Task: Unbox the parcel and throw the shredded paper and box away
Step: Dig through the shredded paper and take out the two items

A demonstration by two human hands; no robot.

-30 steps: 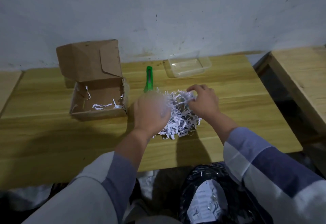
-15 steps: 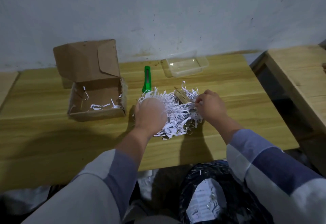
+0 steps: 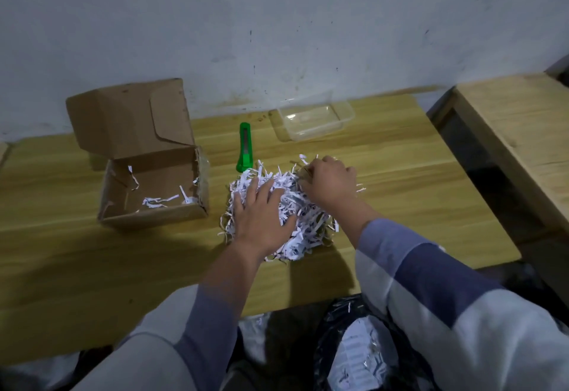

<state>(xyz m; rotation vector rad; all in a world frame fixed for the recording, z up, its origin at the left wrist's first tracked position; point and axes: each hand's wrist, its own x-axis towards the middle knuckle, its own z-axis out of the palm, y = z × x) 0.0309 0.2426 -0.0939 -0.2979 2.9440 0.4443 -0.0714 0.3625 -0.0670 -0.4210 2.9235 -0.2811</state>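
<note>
A brown cardboard box (image 3: 147,175) stands open at the table's left, lid flap up, with a few white strips inside. A heap of white shredded paper (image 3: 300,215) lies on the wooden table (image 3: 92,252) to the right of the box. My left hand (image 3: 261,215) rests flat on the heap's near left side, fingers spread. My right hand (image 3: 331,183) is curled into the heap's far right edge, fingers closed among the strips. A small brown item (image 3: 303,172) peeks out at its fingertips; I cannot make out what it is.
A green utility knife (image 3: 244,147) lies just behind the heap. A clear plastic container (image 3: 314,119) sits near the wall. A black bag (image 3: 354,344) with paper in it is below the table's front edge. A second wooden table (image 3: 517,132) stands to the right.
My left hand has flattened on the heap with its fingers spread. My right hand has shifted to the heap's far edge and closed into the strips. The heap looks more spread out.
</note>
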